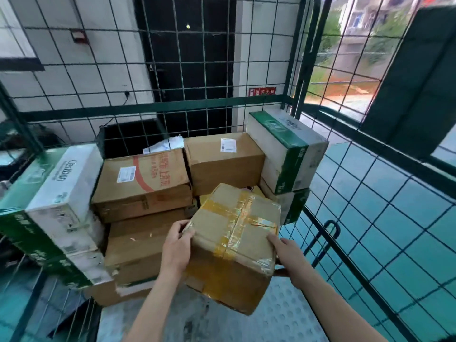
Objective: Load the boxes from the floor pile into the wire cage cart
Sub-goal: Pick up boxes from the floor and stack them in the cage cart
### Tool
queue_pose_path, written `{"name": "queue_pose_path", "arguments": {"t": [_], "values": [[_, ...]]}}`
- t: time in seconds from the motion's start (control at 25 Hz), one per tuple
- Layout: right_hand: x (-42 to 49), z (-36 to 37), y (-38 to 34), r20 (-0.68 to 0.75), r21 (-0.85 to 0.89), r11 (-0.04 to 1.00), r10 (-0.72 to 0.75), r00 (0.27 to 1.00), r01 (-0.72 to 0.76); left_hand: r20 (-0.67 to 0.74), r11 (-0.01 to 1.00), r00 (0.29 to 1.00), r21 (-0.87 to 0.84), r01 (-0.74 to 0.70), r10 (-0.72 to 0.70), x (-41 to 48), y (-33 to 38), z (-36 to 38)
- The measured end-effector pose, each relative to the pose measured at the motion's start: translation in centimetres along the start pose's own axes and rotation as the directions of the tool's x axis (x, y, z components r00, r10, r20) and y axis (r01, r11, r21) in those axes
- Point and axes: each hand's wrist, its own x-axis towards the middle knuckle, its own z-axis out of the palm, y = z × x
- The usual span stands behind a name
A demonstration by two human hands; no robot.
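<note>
The wire cage cart (172, 107) stood round us, green bars and mesh on three sides. Against its far wall the loaded boxes (143, 178) were stacked, with green-and-white cartons (61, 193) at either end and brown ones between. We held the taped box (234, 238) tilted above the cart floor, just before that stack. Our left hand (176, 245) gripped its left corner, fingers curled round the side. Our right hand (291, 255) held the right edge — thumb on top, fingers hidden beneath.
</note>
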Motion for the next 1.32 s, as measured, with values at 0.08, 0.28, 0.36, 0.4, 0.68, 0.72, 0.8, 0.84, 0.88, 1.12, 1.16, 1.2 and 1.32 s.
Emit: {"name": "queue_pose_path", "arguments": {"t": [0.08, 0.28, 0.36, 0.4, 0.68, 0.72, 0.8, 0.84, 0.88, 1.12, 1.16, 1.2, 1.32], "values": [[3.0, -1.1, -1.0, 0.016, 0.033, 0.999, 0.000, 1.000, -0.001, -0.020, 0.999, 0.999, -0.022, 0.038, -0.039, 2.1, 0.8, 2.5], [8.1, -2.0, -2.0, 0.058, 0.090, 0.996, 0.014, 0.998, -0.019, -0.037, 0.997, 0.997, -0.037, 0.068, -0.069, 7.5, 1.3, 6.3], [9.5, -1.7, -2.1, 0.111, 0.097, 0.995, 0.026, 0.993, -0.037, -0.090, 0.997, 0.993, -0.019, 0.075, -0.077, 9.4, 1.6, 7.2], [10.1, -1.5, -2.3, 0.136, 0.084, 0.996, 0.032, 0.990, -0.044, -0.120, 0.996, 0.988, -0.002, 0.093, -0.093, 10.4, 1.9, 7.5], [13.3, 0.1, -3.8, 0.235, -0.125, 0.975, -0.151, 0.960, 0.184, 0.111, 0.986, 0.989, 0.145, 0.085, -0.102, 12.0, 2.0, 10.1], [13.9, -0.6, -4.5, 0.161, -0.147, 0.941, -0.283, 0.946, 0.306, 0.155, 0.977, 0.984, 0.208, 0.050, -0.084, 12.1, 1.6, 10.2], [15.3, -2.7, -5.8, -0.017, -0.265, 0.810, -0.546, 0.838, 0.523, 0.180, 0.955, 0.981, 0.297, 0.009, -0.066, 12.4, 1.0, 10.4], [16.2, -3.8, -6.3, -0.056, -0.365, 0.727, -0.641, 0.766, 0.582, 0.178, 0.947, 0.982, 0.321, 0.005, -0.066, 12.6, 0.6, 10.4], [17.3, -4.8, -6.8, -0.046, -0.471, 0.655, -0.687, 0.725, 0.591, 0.173, 0.939, 0.981, 0.343, 0.021, -0.085, 12.6, 0.4, 10.4], [21.9, -5.8, -6.1, 0.235, -0.677, 0.591, -0.392, 0.890, 0.439, 0.227, 0.907, 0.961, 0.418, 0.053, -0.161, 11.6, 0.4, 11.7], [22.0, -5.7, -5.7, 0.211, -0.672, 0.602, -0.402, 0.891, 0.431, 0.224, 0.911, 0.969, 0.412, 0.004, -0.105, 11.7, 0.9, 11.8], [21.8, -5.7, -5.4, 0.177, -0.673, 0.613, -0.410, 0.895, 0.414, 0.227, 0.912, 0.972, 0.408, -0.044, -0.055, 12.1, 1.5, 11.8], [21.6, -6.4, -4.7, 0.135, -0.700, 0.612, -0.393, 0.909, 0.369, 0.293, 0.876, 0.956, 0.466, -0.125, -0.019, 13.5, 3.5, 12.6]]}}
